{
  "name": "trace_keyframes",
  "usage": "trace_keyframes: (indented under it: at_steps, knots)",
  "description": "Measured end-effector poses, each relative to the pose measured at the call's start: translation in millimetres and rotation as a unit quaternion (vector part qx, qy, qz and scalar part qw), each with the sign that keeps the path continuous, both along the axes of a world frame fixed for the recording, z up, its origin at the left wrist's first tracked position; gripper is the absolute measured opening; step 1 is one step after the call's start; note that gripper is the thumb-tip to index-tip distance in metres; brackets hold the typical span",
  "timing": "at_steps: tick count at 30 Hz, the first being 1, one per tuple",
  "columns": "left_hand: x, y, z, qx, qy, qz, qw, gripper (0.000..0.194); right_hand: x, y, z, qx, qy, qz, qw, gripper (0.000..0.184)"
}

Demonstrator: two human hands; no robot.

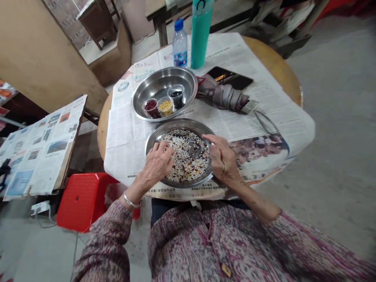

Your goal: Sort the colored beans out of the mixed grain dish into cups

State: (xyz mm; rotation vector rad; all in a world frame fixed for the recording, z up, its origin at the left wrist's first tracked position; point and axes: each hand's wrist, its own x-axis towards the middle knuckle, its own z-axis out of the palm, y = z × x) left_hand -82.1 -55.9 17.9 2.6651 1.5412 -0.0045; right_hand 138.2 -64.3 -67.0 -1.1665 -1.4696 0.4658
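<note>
Mixed beans cover the near plate; 3 filled cups sit in the far bowl; left hand curls, grip unclear; right hand lies open.

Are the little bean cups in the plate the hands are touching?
No, the small cups stand in the farther steel bowl, not the mixed-bean plate by the left hand and right hand.

Single head cam, worn on person's head, faces fwd & down over own blouse at left hand & right hand, close above round worktop; wide shot, floor in frame too.
</note>
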Motion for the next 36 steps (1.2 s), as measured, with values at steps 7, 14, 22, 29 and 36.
trace_keyframes:
  at_steps: [7,14,22,29,36]
  knots:
    - [26,25,-12.1,-0.049,-0.016,0.017,0.999,0.088,0,0,-0.8,0.011,-0.001,0.000,1.000,0.041]
    - [61,36,-33.8,-0.078,-0.061,-0.083,0.992,0.050,0,0,0.6,0.001,-0.002,-0.004,1.000,0.040]
    - [35,15,-17.6,-0.132,-0.026,-0.195,0.972,0.021,0,1,0.1,0.003,0.003,-0.001,1.000,0.040]
    - [-4,-2,8.6,-0.054,0.014,-0.055,0.997,0.022,0,1,1.6,0.003,0.002,0.003,1.000,0.040]
    - [4,-20,17.0,-0.130,0.020,-0.025,0.991,0.061,1,0,2.7,-0.004,-0.007,0.002,1.000,0.040]
